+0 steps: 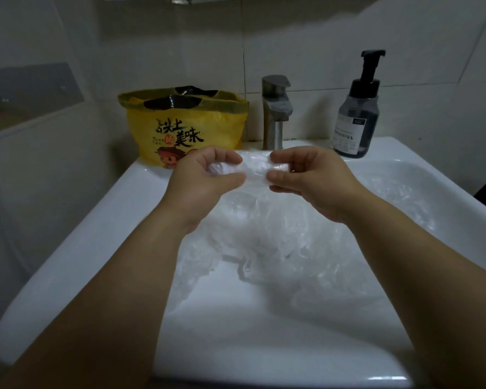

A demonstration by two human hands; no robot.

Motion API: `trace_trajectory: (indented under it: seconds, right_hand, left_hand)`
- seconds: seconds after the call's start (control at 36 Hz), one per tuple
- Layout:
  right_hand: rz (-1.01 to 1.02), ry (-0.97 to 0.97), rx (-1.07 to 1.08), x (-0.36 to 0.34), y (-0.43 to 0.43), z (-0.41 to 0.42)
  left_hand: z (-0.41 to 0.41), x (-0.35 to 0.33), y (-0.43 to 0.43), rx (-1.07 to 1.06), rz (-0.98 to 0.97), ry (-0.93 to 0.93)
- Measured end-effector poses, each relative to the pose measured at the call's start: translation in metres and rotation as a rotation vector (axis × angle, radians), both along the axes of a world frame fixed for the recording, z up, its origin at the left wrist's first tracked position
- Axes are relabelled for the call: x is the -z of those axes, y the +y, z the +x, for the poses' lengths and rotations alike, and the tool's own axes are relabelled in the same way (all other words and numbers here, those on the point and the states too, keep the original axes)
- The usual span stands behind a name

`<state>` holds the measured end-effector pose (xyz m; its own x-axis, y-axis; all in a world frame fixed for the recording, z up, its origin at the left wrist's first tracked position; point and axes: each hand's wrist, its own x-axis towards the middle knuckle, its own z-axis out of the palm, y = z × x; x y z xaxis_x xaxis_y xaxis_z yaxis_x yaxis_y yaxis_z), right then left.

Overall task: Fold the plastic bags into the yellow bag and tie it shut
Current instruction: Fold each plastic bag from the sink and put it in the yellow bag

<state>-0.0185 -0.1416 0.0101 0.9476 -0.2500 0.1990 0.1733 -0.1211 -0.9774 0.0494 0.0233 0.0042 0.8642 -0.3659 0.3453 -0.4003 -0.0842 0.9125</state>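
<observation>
Locating one yellow bag upright on the far left corner of the white sink, mouth open. Noting thin glossy film, printed with black characters and a cartoon figure. Seeing dark plastic at the mouth; not making out any contents below it.

Locating a crumpled heap of clear plastic bags inside the basin, wrinkled and translucent; not managing a count.

Holding one flattened clear strip above the far part of the basin, near the yellow bag. Pinching its left end with the left hand, thumb and curled fingers closing on the film. Pinching its right end likewise with the right hand.

Counting at the far rim one brushed-metal faucet and, to its right, one dark translucent pump bottle with a black pump head.
</observation>
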Motion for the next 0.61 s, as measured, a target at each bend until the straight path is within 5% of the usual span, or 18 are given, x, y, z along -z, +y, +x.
trace_trajectory:
  seconds: [0.47,0.61]
  right_hand:
    - [-0.782,-0.076,0.182,0.0050,-0.0023,-0.0002]
    - [-0.785,-0.043,0.165,0.0022,-0.0032,-0.0023]
  left_hand:
    - [0.0062,0.0058,0.0051,-0.163,0.294,-0.390]
    - [0.0024,-0.0010,0.0068,0.000,0.145,-0.188]
